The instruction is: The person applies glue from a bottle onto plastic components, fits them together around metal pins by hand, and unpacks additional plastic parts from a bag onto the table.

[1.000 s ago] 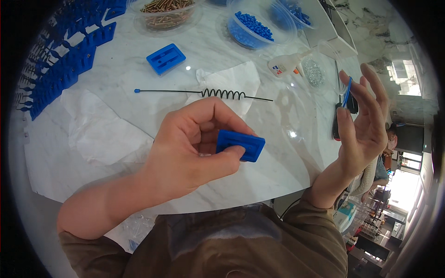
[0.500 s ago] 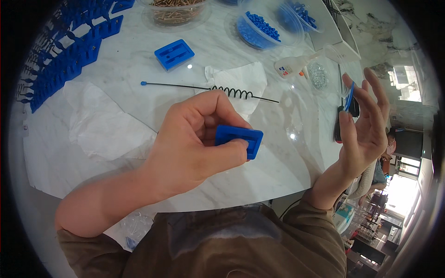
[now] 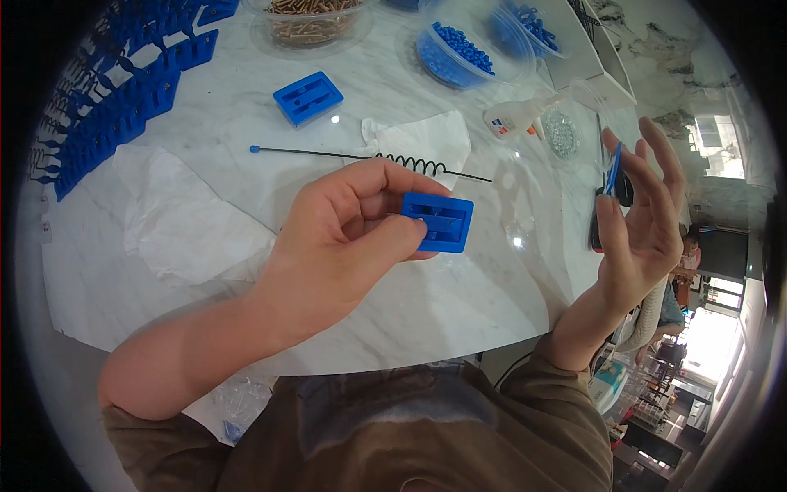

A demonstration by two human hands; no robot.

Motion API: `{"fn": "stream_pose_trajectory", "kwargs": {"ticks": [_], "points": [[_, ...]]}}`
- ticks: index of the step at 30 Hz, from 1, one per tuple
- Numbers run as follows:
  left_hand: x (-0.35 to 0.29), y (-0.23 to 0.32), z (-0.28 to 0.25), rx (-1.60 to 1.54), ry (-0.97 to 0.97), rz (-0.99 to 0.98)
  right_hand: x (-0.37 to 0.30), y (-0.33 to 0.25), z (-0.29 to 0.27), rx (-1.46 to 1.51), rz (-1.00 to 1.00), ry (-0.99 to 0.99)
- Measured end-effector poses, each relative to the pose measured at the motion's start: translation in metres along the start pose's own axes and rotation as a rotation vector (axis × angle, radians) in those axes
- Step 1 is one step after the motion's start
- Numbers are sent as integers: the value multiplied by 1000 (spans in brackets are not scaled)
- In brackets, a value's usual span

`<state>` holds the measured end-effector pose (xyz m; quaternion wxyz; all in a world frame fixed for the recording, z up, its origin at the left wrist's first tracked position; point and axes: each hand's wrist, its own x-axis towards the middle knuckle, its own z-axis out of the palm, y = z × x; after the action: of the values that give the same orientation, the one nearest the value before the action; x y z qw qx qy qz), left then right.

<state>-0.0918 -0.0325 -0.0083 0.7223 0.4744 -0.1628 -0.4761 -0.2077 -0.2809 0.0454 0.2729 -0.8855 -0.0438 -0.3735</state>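
My left hand [image 3: 324, 242] pinches a blue rectangular plastic block [image 3: 451, 224] with slots in its face, thumb on top and fingers beneath. The slotted face is turned up toward me. Off to the right, my right hand [image 3: 643, 225] is raised with a thin blue piece [image 3: 615, 168] between thumb and forefinger; it shows edge-on, so its kind is unclear. Beyond my left hand, a black wire rod with a coiled middle [image 3: 402, 162] and a small blue tip lies partly across a white tissue [image 3: 447, 131]. A second slotted blue block [image 3: 308, 98] rests farther back.
Tubs of copper-coloured pins [image 3: 311, 20] and blue beads [image 3: 455, 53] stand at the back. A small white squeeze bottle [image 3: 508, 119] lies near a dish of clear beads [image 3: 563, 135]. Blue racks with black wire parts [image 3: 139, 107] line the far left, beside a crumpled white sheet [image 3: 188, 217].
The block in my left hand has moved slightly up and right and tilted so that more of its slotted face shows. My right hand has barely shifted.
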Motion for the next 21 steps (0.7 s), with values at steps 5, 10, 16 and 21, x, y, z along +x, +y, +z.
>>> {"fn": "stream_pose_trajectory", "kwargs": {"ticks": [5,10,16,21], "points": [[1,0,-2,-47,-11,-19,-1,4,-2,-18,-15,-4],[1,0,-1,-90,-10,-22,0,2,-1,-25,-25,12],[3,-4,-2,-73,-64,-15,1,-14,10,-24,-5,-31],[-2,-3,3,-48,-150,-18,-8,-39,35,45,70,-199]]}}
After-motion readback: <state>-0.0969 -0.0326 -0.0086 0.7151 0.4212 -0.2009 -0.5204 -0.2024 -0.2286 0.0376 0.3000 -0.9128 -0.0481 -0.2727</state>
